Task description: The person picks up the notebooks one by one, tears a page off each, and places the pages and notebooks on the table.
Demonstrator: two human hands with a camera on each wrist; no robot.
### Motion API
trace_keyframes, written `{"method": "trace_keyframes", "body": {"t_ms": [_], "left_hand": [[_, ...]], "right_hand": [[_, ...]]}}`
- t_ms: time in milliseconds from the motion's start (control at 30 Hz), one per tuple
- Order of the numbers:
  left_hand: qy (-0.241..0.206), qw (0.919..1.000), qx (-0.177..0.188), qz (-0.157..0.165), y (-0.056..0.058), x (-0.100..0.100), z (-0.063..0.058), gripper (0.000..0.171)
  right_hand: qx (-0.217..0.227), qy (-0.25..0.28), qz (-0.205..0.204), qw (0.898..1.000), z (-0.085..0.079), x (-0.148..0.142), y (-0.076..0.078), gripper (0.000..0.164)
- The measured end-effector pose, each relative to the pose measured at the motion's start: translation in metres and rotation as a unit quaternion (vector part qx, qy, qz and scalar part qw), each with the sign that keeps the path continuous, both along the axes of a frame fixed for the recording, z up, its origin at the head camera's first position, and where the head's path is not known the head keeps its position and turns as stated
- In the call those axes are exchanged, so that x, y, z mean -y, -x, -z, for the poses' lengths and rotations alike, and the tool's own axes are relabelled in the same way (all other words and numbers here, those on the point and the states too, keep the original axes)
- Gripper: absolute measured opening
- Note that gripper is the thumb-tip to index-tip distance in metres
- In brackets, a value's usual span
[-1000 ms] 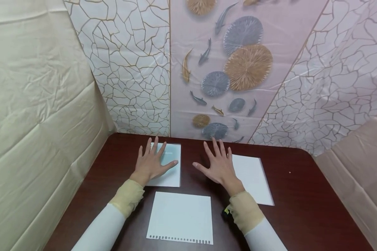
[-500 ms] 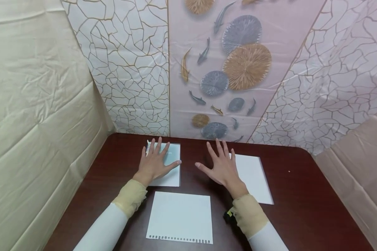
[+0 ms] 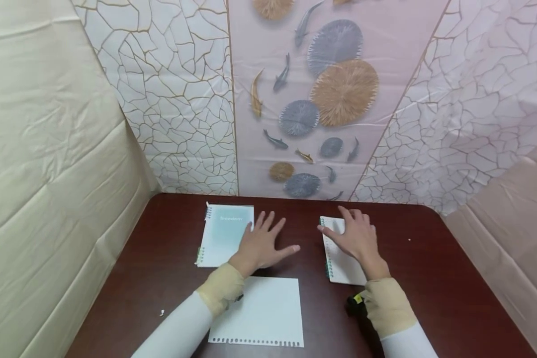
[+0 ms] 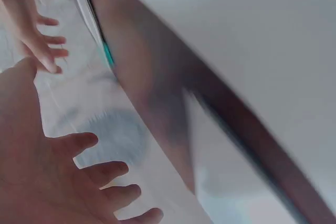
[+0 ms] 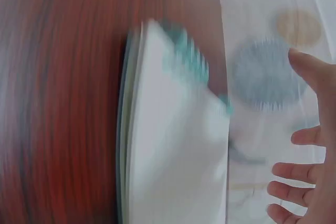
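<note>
My left hand [image 3: 260,246], fingers spread, is over the table just right of a spiral notebook [image 3: 223,238] with a pale blue cover reading "freedom". Below that hand lies a loose sheet of paper [image 3: 268,313], its torn, holed edge facing me; my left sleeve covers its upper left corner. My right hand [image 3: 358,238] hovers with spread fingers over a second spiral notebook [image 3: 340,263], which shows a white page and green rings along its left side. In the right wrist view this notebook [image 5: 178,145] lies apart from the fingers. Neither hand holds anything.
The dark red-brown table [image 3: 429,278] ends at a patterned curtain [image 3: 304,124] behind, with cream cloth [image 3: 58,174] hanging at the left. A small white scrap [image 3: 162,313] lies at the left front, and a tiny white speck [image 3: 409,239] lies at the right.
Both hands have moved right: the left off the blue notebook, uncovering its cover and rings, the right across the white notebook, exposing its spiral edge. The notebooks and sheet stay in place.
</note>
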State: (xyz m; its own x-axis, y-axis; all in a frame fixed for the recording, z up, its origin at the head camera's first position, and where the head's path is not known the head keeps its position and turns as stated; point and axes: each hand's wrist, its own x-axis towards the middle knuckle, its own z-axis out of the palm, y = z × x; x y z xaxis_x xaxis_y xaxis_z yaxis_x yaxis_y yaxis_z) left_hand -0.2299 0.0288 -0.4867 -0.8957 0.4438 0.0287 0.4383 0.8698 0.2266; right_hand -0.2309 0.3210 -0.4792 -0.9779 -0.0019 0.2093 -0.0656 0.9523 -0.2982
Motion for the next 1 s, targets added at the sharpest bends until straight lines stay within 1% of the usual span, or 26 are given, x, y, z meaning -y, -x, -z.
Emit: {"method": "trace_keyframes", "body": {"t_ms": [100,233,333,467,533,633,767,833,900,1000], "left_hand": [[-0.001,0.9998,0.005,0.020,-0.010,-0.020,-0.001,0.098],[0.002,0.9988,0.000,0.049,-0.018,-0.049,-0.001,0.089],[0.010,0.9971,-0.002,0.075,-0.022,-0.067,0.003,0.083],[0.018,0.9937,0.011,0.110,-0.026,-0.086,0.009,0.080],[0.020,0.9916,0.023,0.126,-0.027,-0.092,0.012,0.080],[0.028,0.9892,0.032,0.140,-0.029,-0.099,0.016,0.080],[0.041,0.9882,0.028,0.145,-0.033,-0.104,0.016,0.077],[0.056,0.9873,0.025,0.146,-0.035,-0.106,0.016,0.074],[0.074,0.9865,0.019,0.145,-0.038,-0.107,0.016,0.072],[0.094,0.9856,0.009,0.140,-0.042,-0.110,0.016,0.068]], "right_hand": [[0.016,0.001,0.026,1.000,0.001,-0.021,-0.001,0.106],[0.045,0.013,0.061,0.997,0.003,-0.044,-0.005,0.105],[0.071,0.026,0.078,0.994,0.003,-0.057,-0.010,0.103],[0.108,0.042,0.093,0.989,0.003,-0.067,-0.018,0.100],[0.127,0.049,0.100,0.986,0.002,-0.071,-0.023,0.098],[0.157,0.050,0.107,0.980,0.001,-0.075,-0.030,0.097],[0.204,0.041,0.109,0.972,-0.001,-0.078,-0.034,0.102],[0.222,0.039,0.109,0.968,-0.002,-0.078,-0.035,0.103],[0.232,0.046,0.107,0.966,-0.002,-0.078,-0.035,0.096],[0.229,0.053,0.102,0.967,-0.001,-0.078,-0.036,0.080]]}}
